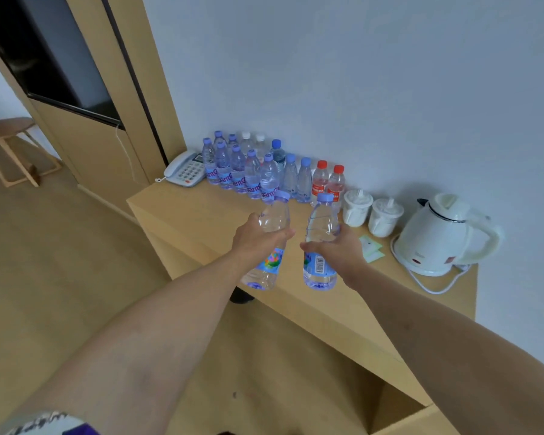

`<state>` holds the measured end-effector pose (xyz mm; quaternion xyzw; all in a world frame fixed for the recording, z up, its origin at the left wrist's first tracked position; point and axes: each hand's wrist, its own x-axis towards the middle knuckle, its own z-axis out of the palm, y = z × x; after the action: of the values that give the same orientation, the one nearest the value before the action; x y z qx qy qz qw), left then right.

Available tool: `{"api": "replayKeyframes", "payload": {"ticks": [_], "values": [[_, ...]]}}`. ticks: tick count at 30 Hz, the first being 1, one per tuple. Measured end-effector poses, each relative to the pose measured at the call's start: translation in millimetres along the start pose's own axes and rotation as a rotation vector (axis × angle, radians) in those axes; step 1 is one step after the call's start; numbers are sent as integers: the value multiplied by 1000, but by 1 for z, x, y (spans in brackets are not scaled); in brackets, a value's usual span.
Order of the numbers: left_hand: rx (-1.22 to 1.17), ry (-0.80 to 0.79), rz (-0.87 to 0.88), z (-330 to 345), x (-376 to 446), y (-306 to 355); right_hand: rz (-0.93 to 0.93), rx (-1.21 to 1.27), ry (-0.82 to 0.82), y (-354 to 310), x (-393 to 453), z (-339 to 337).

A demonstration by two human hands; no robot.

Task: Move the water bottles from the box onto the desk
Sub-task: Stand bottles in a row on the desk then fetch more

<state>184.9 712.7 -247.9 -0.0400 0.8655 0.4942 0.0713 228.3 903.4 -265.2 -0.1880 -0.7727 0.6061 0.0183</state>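
Observation:
My left hand (258,237) grips a clear water bottle (266,271) with a pale blue cap, held over the front part of the wooden desk (201,215). My right hand (336,246) grips a second such bottle (319,271) just beside it. Both bottles are lifted, tilted slightly away from me, their bases above the desk's front edge. Against the wall stand several more water bottles (245,171), most with blue caps and two with red caps (328,180). A corner of the cardboard box (421,419) shows at the bottom right.
A white telephone (186,169) sits at the desk's left end. Two white lidded cups (371,211), some sachets (371,248) and a white electric kettle (440,233) with its cord fill the right part. A wooden stool (10,146) stands on the floor at the left.

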Motion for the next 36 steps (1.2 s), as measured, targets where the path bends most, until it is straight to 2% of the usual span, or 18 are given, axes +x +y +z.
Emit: {"api": "replayKeyframes", "payload": {"ticks": [5,11,20,25,31,36], "values": [[48,-92,12,13,68,-9,44,-65,0,11,56,13],[88,-220,72,16,168,-20,106,8,90,14,126,44],[392,-395,258,14,287,-15,187,-34,239,0,191,94],[377,-469,304,21,321,-8,228,-100,293,1,207,103],[312,-497,434,36,344,9,261,-171,299,-6,227,100],[322,-524,465,46,352,14,266,-229,283,-8,249,95]]}}
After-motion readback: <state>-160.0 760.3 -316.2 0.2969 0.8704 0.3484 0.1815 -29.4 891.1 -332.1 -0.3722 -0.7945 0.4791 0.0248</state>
